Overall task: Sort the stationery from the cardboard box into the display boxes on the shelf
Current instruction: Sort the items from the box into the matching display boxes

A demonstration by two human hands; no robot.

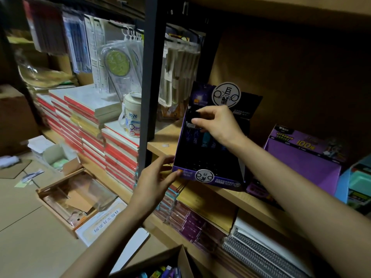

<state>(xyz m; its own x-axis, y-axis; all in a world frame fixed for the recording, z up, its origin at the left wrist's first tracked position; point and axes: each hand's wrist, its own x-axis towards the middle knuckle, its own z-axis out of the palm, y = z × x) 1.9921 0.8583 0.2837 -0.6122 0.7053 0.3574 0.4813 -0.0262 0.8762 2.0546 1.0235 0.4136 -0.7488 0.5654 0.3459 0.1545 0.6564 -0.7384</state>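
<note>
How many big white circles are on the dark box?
2. One circle tops the dark box's back card; the other circle sits on its front lip. Others may be hidden.

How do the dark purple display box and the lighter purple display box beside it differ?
The dark purple display box carries round white stickers; the lighter purple display box shows yellow "100" print. The left hand touches the dark box's front corner and the right hand pinches a dark item inside it; the lighter box is untouched. Both stand on the wooden shelf.
</note>
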